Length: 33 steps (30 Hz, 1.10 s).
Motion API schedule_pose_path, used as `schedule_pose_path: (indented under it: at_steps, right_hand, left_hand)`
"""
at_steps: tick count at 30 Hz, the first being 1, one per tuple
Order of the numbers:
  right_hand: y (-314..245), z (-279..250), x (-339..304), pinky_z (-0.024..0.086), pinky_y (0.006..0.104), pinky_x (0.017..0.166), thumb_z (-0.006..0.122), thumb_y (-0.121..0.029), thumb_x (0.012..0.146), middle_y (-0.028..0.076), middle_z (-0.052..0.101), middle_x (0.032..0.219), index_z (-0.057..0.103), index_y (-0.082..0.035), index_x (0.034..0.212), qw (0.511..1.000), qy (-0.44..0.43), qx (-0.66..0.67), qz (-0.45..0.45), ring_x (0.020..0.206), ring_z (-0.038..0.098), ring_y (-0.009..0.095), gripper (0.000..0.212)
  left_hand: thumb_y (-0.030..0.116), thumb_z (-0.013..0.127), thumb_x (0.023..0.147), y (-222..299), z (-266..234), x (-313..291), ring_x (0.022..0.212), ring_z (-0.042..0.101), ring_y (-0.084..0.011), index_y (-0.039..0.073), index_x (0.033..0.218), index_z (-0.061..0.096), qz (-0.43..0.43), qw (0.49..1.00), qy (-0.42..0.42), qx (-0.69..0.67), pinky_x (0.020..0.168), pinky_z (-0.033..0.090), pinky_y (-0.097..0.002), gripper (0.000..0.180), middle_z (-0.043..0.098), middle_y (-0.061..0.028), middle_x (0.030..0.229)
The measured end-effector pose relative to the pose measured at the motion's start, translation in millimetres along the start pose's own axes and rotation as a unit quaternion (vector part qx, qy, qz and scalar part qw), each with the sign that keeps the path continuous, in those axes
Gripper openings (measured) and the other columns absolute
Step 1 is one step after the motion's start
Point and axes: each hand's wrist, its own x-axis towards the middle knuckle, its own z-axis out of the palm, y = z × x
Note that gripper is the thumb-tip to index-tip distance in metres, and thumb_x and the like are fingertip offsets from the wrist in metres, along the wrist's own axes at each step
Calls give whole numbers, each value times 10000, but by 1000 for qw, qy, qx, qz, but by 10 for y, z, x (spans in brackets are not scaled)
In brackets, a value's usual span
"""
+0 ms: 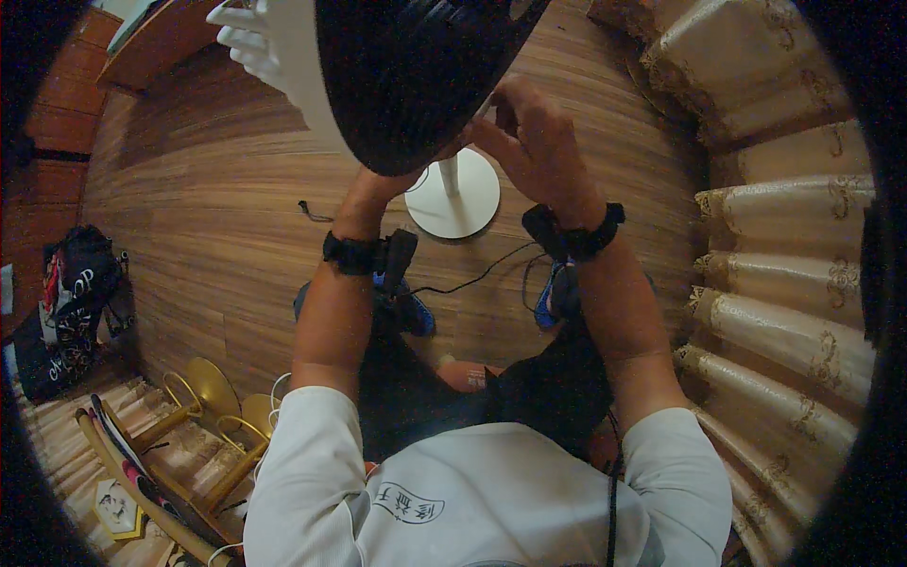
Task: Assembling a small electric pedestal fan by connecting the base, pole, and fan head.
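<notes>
A white mannequin (295, 66) stands before me, its pale hand (248, 40) out to the left. Black, finely ridged material, seemingly a garment (406, 85), hangs over its front. Below it a pole runs down to a round white base (439, 215). My left hand (389, 181) reaches under the black garment's lower edge, its fingers hidden. At the garment's right edge is my right hand (534, 132), fingers bent and drawn together. Something thin and pale shows by its fingertips, too small to name.
Gold-patterned curtains (784, 312) hang along the right. At lower left stands a rack with gold discs (210, 387), near a black bag (85, 293). A dark cable (472, 276) crosses between my wrists, each wearing a black strap. Wooden furniture (161, 42) is at upper left.
</notes>
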Motion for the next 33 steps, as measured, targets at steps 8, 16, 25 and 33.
schedule_pose_path:
  at_steps: [8,16,25,33]
  right_hand:
    - [69,36,-16,488,396,632,648,-422,929,159,631,786,605,-11,962,998,-18,63,9,707,620,307,414]
    - [53,60,-2,499,445,632,671,-368,922,202,649,811,591,-22,953,998,0,60,-12,728,651,384,356]
    - [69,83,-8,499,446,634,678,-382,917,202,636,796,582,-13,928,998,-15,62,7,733,647,386,382]
    - [29,78,-10,498,440,618,678,-401,917,193,629,782,585,-16,930,998,-17,60,9,708,650,374,397]
  left_hand:
    - [170,667,924,-145,5,10,1075,584,-199,51,1243,595,-39,992,-43,-110,961,478,-348,348,626,-82,1204]
    - [122,783,843,-66,25,42,991,642,-193,64,1161,687,16,986,-7,-168,887,537,-355,337,696,-68,1122]
    - [101,761,863,-105,12,4,1016,636,-178,45,1166,673,-41,975,-7,-217,907,539,-338,320,684,-67,1137]
    - [108,752,875,-127,-21,4,1022,638,-180,42,1185,663,-50,981,-19,-187,910,539,-333,329,676,-83,1156]
